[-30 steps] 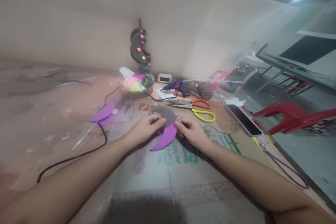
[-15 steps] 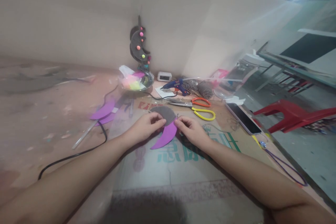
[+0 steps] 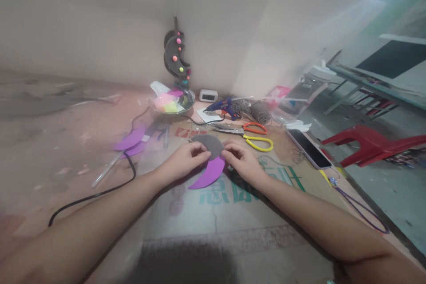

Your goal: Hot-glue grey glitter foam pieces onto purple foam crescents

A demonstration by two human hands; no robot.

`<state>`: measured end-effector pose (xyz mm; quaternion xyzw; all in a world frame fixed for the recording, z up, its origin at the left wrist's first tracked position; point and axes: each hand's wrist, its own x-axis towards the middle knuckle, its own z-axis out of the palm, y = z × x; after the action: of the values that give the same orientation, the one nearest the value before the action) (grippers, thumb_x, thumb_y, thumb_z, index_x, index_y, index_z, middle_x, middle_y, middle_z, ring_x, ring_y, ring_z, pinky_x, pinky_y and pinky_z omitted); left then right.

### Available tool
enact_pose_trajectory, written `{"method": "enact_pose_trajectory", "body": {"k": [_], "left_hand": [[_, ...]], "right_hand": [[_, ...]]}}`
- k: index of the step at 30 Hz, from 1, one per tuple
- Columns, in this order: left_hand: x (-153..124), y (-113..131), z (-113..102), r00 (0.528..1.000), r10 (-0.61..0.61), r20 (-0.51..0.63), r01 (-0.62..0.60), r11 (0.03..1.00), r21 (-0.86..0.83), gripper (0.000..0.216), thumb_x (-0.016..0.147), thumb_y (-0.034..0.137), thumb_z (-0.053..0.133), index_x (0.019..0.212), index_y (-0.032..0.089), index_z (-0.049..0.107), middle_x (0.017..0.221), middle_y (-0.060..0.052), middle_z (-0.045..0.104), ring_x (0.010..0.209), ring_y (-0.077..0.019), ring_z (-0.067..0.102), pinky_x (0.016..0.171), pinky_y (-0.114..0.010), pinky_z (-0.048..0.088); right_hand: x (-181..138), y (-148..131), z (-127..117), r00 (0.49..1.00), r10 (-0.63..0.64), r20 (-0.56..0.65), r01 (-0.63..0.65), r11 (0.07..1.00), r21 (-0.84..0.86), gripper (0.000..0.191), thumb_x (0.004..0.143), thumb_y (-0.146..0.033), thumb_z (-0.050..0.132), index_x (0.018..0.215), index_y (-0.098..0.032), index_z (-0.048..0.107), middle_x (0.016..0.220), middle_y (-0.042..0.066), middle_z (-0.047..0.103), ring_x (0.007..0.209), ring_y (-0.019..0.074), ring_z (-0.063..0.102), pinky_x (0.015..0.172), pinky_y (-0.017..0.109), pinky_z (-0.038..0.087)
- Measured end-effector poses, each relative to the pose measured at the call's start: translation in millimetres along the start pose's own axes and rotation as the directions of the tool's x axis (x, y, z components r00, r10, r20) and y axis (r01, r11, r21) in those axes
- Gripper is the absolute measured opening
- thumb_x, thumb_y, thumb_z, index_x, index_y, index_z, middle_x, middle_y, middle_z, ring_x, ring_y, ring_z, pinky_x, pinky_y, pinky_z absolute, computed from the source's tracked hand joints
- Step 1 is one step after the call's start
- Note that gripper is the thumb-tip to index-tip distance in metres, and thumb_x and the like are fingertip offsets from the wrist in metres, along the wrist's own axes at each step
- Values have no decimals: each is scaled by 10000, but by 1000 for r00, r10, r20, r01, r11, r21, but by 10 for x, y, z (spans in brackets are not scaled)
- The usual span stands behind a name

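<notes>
Over the cardboard, my left hand (image 3: 188, 159) pinches the lower left edge of a grey curved piece (image 3: 213, 144) between thumb and fingers. A purple crescent (image 3: 208, 175) lies against the grey piece, its pointed tip toward the lower left. My right hand (image 3: 241, 157) is closed at the right side, where the grey and purple pieces meet. Its fingertips touch the grey edge and the thumb lies by the purple one. Just beyond my hands are scissors (image 3: 258, 144) with one orange and one yellow handle loop.
A blue glue gun (image 3: 221, 107), grey yarn (image 3: 260, 112), a small white clock (image 3: 208, 96) and a bowl (image 3: 171, 111) stand behind. More purple crescents (image 3: 131, 139) and a black cord (image 3: 89, 192) lie left. At right are a phone (image 3: 309, 148) and a clear jug (image 3: 302, 93).
The fingers of my right hand have shifted slightly up and left onto the grey piece's edge. The purple tip has moved a little to the left. My left hand stays almost still.
</notes>
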<state>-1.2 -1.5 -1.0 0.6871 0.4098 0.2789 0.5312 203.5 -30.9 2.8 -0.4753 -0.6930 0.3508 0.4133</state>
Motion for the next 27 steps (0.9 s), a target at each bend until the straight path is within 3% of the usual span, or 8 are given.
{"method": "enact_pose_trajectory", "body": {"k": [3,8,12,16,27], "left_hand": [[-8,8,4,999,33,-3,-32,994,106,337,816,479,526,722,158,568,627,3,572,563,-118,498,518,-230,362],[-20,0,26,998,68,-18,-60,959,279,372,758,527,587,705,159,585,652,-1,576,608,-138,501,541,-243,351],[-17,-7,26,999,35,-23,-28,967,253,358,769,508,576,719,153,585,671,-2,577,619,-141,504,551,-245,353],[-16,7,16,1000,27,8,-28,974,225,349,776,495,567,731,150,590,684,-7,587,629,-147,514,555,-246,356],[-18,38,-5,994,105,16,-105,956,275,400,820,510,510,617,166,497,628,28,467,599,-119,427,549,-248,293]], "right_hand": [[6,5,4,998,-54,38,56,997,-60,250,877,-326,545,673,-183,566,774,16,550,788,142,544,762,282,427],[-2,-33,24,998,-39,47,41,997,-57,259,882,-322,529,663,-184,542,712,-2,523,705,129,523,701,267,411],[-11,-41,49,999,2,53,0,999,-40,235,865,-331,543,686,-180,564,702,-5,536,674,125,527,669,263,417],[-23,-23,59,992,126,25,-127,990,61,184,827,-364,581,875,-189,607,713,-10,581,612,122,531,613,265,436],[-27,-48,26,992,118,52,-121,990,65,233,834,-395,572,749,-179,585,663,-17,537,604,111,497,594,247,407]]}}
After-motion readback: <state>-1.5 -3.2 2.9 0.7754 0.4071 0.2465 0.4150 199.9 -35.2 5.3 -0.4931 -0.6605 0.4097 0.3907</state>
